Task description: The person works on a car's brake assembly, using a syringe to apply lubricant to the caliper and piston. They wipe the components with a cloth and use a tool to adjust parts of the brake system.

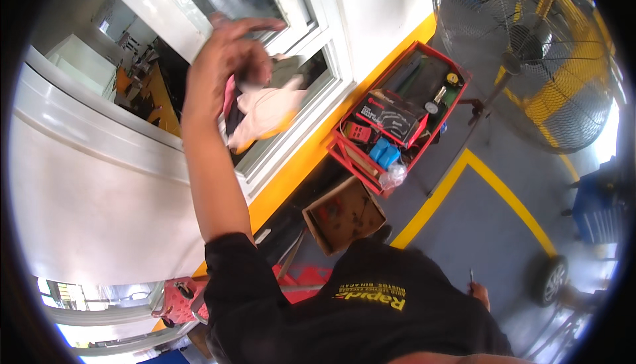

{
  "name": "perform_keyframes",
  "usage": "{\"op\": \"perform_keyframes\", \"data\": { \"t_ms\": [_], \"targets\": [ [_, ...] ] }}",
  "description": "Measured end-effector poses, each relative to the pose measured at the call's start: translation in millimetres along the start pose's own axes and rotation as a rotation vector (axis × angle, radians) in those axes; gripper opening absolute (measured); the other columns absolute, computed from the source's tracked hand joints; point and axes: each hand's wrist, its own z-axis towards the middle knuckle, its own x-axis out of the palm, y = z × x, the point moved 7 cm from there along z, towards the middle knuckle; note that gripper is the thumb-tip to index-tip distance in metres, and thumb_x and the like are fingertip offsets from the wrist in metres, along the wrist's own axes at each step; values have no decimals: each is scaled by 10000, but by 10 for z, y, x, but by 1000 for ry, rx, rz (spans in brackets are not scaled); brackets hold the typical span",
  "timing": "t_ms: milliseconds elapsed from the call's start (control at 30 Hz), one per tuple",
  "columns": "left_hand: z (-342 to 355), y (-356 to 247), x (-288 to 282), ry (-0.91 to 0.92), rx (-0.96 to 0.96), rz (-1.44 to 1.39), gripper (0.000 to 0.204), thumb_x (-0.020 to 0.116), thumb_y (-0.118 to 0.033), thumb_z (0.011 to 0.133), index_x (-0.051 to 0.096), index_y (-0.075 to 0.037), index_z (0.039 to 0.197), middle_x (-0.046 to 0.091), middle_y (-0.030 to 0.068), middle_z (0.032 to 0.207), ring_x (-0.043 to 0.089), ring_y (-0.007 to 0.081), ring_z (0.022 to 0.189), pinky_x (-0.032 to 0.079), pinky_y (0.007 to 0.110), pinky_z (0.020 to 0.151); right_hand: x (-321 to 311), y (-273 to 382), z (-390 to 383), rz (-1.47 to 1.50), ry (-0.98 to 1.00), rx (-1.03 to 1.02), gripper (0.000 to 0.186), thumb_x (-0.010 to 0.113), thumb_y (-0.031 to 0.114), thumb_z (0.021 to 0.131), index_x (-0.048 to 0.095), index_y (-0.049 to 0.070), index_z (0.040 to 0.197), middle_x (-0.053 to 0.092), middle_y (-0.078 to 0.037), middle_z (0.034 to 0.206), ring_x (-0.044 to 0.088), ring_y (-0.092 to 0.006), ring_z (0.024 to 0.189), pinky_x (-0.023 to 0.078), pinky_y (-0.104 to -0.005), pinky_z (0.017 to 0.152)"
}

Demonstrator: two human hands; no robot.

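Note:
My left hand [228, 59] is raised at the white-framed window, the index finger stretched out and the other fingers loosely bent. Some fingertips are blurred, and I see nothing held in them. Just behind and below the fingers is a pile of cloth rags [268, 112], pale pink with some yellow and grey, at the window opening. Whether the hand touches the rags or the window frame [328, 36] I cannot tell. Low at my right side, my right hand [478, 292] is closed around a thin stick-like tool [471, 275] pointing up; its exact kind is too small to make out.
A red tool tray [414, 158] holds boxes, a gauge, a tape measure and blue items. Beside it sits an open cardboard box [331, 238]. A large wire-caged fan [530, 52] stands at the far right. Yellow lines [430, 208] mark the grey floor; a wheel [551, 281] is at right.

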Motion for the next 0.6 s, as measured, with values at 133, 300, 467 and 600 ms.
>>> {"op": "perform_keyframes", "data": {
  "t_ms": [133,300,467,600],
  "targets": [
    [909,77,187,130,201,48,720,348,-662,1011,722,-58,1127,529,16,590,479,125,548,365,286,573,53,44,-225,271,-97,295,162,535,253,985,612,124,925,466,4,628,424,-126,469,328,-288,421],
    [1798,-586,548,-322,681,891,362,586,-416,977,681,-113,1151,706,172,850,680,382,855,517,449,740,46,-529,-378,285,-122,156,178,529,256,991,615,126,906,465,3,617,422,-124,466,327,-284,422],
    [2224,-281,536,-324,1139,1475,328,632,-319,946,628,-84,1175,667,148,710,656,337,674,524,440,691,406,-844,-744,252,-117,100,197,521,253,996,637,114,917,483,-5,612,454,-138,471,346,-301,423],
    [2108,179,304,-93,1001,1601,408,592,-295,962,579,-37,1278,700,173,886,673,327,866,517,429,813,674,-1133,-917,299,-102,220,230,513,267,1006,638,102,906,494,-4,615,467,-145,477,359,-324,425]
  ]
}}
